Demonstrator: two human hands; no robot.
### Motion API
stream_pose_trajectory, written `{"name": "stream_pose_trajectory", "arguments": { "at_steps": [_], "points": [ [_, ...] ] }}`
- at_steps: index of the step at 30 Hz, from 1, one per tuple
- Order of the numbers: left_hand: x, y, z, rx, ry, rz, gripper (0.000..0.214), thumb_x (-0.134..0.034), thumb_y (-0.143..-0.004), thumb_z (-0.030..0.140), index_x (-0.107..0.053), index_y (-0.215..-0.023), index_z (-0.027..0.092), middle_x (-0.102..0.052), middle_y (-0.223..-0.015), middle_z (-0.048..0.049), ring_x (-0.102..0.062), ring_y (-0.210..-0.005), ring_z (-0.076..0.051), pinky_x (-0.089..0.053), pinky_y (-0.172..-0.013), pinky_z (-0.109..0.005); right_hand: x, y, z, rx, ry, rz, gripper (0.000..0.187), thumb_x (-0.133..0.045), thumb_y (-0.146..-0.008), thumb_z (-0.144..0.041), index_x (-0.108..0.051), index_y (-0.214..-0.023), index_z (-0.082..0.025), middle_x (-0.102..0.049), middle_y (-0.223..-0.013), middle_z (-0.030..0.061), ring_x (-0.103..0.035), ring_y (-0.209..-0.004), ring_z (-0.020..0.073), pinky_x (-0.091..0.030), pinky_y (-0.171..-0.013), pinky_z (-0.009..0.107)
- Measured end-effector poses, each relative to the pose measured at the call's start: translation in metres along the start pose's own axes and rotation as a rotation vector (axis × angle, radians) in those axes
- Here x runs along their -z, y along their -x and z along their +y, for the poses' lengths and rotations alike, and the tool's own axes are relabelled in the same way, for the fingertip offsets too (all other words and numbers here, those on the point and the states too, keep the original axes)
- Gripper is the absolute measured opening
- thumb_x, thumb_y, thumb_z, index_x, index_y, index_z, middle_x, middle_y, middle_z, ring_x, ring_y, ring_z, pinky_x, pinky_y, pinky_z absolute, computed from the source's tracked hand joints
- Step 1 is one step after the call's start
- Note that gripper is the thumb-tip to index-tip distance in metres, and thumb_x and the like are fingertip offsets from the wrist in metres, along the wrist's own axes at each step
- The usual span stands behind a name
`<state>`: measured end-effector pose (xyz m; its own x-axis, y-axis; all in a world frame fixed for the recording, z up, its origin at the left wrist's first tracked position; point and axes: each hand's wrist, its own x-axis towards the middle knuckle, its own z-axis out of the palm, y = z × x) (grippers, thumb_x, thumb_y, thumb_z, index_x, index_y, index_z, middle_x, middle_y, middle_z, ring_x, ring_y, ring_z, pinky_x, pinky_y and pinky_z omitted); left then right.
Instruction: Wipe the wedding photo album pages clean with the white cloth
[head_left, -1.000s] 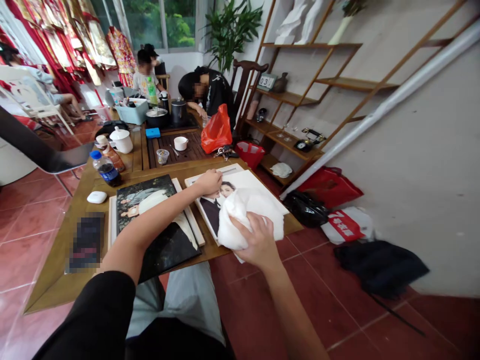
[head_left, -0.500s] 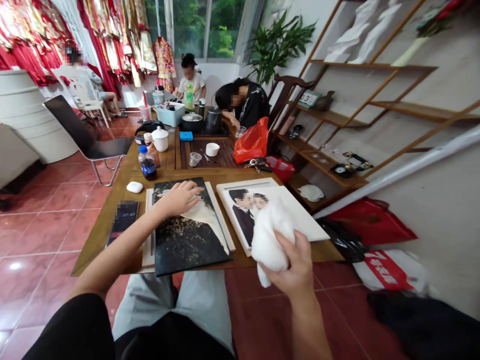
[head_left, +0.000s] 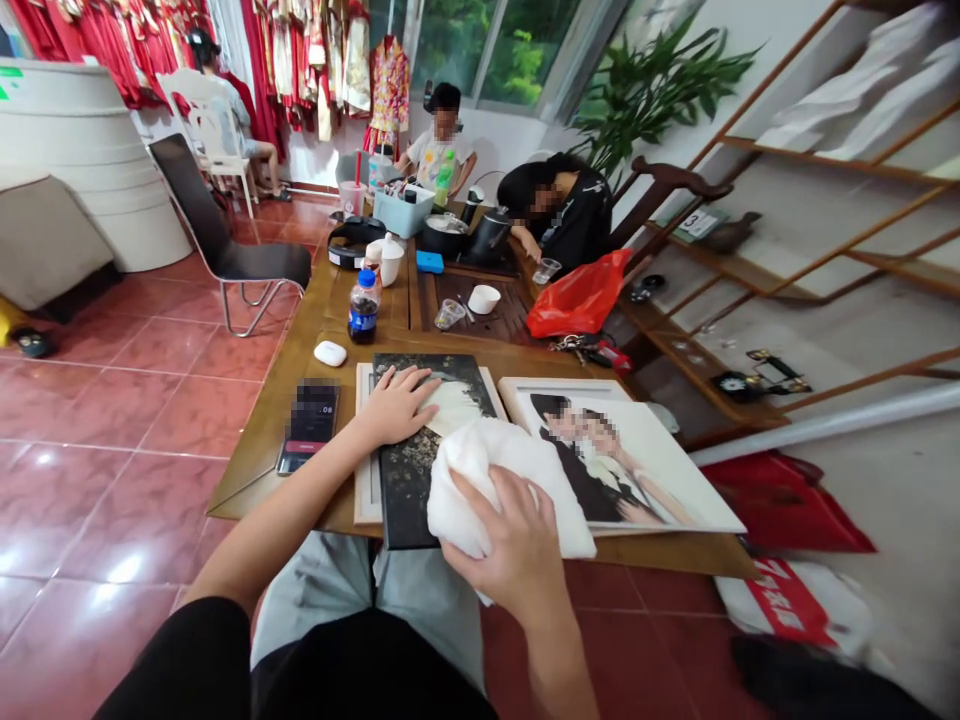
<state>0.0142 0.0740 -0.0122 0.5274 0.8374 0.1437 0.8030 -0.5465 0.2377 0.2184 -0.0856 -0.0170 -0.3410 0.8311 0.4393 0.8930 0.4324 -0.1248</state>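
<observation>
A dark photo panel (head_left: 405,480) lies over a light frame (head_left: 368,500) at the table's near edge. My left hand (head_left: 397,405) rests flat on the panel's upper part, fingers spread. Bunched in my right hand (head_left: 517,540) is a white cloth (head_left: 480,450), which covers the panel's lower right part. Whether the cloth touches the panel cannot be made out. To the right lies a second photo panel (head_left: 690,450), showing a couple on white, over another light frame (head_left: 517,392).
On the wooden table (head_left: 300,340) stand a phone (head_left: 309,430), a white earphone case (head_left: 330,353), a blue-capped bottle (head_left: 364,308), a white lidded cup (head_left: 390,260) and a red plastic bag (head_left: 581,295). A person (head_left: 570,210) leans on the table's far right side.
My right hand has carried the white cloth left, from over the right-hand panel to over the dark one. My left hand stays flat on the dark panel. The view has turned left.
</observation>
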Motion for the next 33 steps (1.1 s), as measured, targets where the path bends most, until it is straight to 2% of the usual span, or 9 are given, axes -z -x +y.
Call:
{"name": "stream_pose_trajectory", "arguments": {
  "at_steps": [5, 13, 16, 19, 26, 29, 33],
  "points": [
    [0.001, -0.001, 0.003, 0.011, 0.011, 0.020, 0.053, -0.039, -0.106, 0.044, -0.047, -0.154, 0.024, -0.044, -0.163, -0.0078, -0.036, -0.154, -0.028, -0.021, -0.129, -0.053, 0.001, -0.005, -0.018, 0.052, -0.030, -0.024, 0.060, -0.068, -0.081, -0.047, -0.065, -0.138, -0.028, -0.060, -0.131, 0.0144, -0.053, -0.125, 0.0368, -0.033, -0.109, 0.056],
    [-0.005, -0.007, -0.002, -0.023, -0.032, 0.043, 0.053, -0.041, -0.107, 0.046, -0.047, -0.155, 0.024, -0.045, -0.163, -0.0081, -0.036, -0.153, -0.029, -0.022, -0.128, -0.052, -0.008, -0.010, -0.051, 0.139, -0.090, -0.095, 0.078, -0.071, -0.076, -0.069, -0.059, -0.145, -0.034, -0.060, -0.136, 0.0134, -0.050, -0.130, 0.0374, -0.026, -0.113, 0.057],
    [-0.005, -0.007, -0.003, -0.031, -0.026, 0.043, 0.057, -0.041, -0.106, 0.052, -0.046, -0.155, 0.025, -0.044, -0.164, -0.0082, -0.037, -0.153, -0.029, -0.021, -0.129, -0.053, -0.009, -0.007, -0.048, 0.140, -0.101, -0.055, 0.077, -0.069, -0.077, -0.071, -0.060, -0.144, -0.034, -0.061, -0.136, 0.0125, -0.052, -0.128, 0.0360, -0.028, -0.112, 0.054],
    [-0.003, -0.007, -0.002, -0.037, -0.021, 0.021, 0.062, -0.043, -0.105, 0.056, -0.045, -0.156, 0.022, -0.042, -0.164, -0.0100, -0.035, -0.153, -0.031, -0.020, -0.128, -0.056, -0.008, -0.002, -0.033, 0.117, -0.101, -0.010, 0.072, -0.065, -0.081, -0.070, -0.063, -0.142, -0.032, -0.060, -0.135, 0.0129, -0.055, -0.126, 0.0344, -0.032, -0.110, 0.051],
    [0.002, -0.007, 0.001, -0.038, -0.042, -0.015, 0.062, -0.041, -0.105, 0.054, -0.041, -0.159, 0.021, -0.039, -0.166, -0.0104, -0.032, -0.155, -0.033, -0.019, -0.128, -0.058, -0.001, 0.006, 0.004, -0.041, 0.037, 0.063, 0.057, -0.061, -0.089, -0.057, -0.068, -0.136, -0.026, -0.062, -0.128, 0.0149, -0.060, -0.116, 0.0335, -0.038, -0.100, 0.048],
    [0.004, -0.006, 0.003, -0.030, -0.055, -0.035, 0.062, -0.040, -0.106, 0.054, -0.040, -0.159, 0.022, -0.037, -0.167, -0.0093, -0.030, -0.156, -0.032, -0.018, -0.129, -0.057, 0.002, 0.003, 0.002, -0.052, 0.054, 0.063, 0.054, -0.061, -0.089, -0.052, -0.068, -0.135, -0.026, -0.063, -0.126, 0.0146, -0.060, -0.116, 0.0334, -0.037, -0.101, 0.048],
    [0.005, -0.005, 0.004, -0.007, -0.054, -0.039, 0.061, -0.039, -0.106, 0.054, -0.040, -0.159, 0.024, -0.038, -0.167, -0.0083, -0.031, -0.156, -0.030, -0.019, -0.129, -0.056, 0.002, -0.002, -0.014, 0.005, 0.011, 0.029, 0.058, -0.065, -0.085, -0.054, -0.066, -0.137, -0.028, -0.063, -0.128, 0.0134, -0.057, -0.121, 0.0345, -0.033, -0.105, 0.051]
  ]
}}
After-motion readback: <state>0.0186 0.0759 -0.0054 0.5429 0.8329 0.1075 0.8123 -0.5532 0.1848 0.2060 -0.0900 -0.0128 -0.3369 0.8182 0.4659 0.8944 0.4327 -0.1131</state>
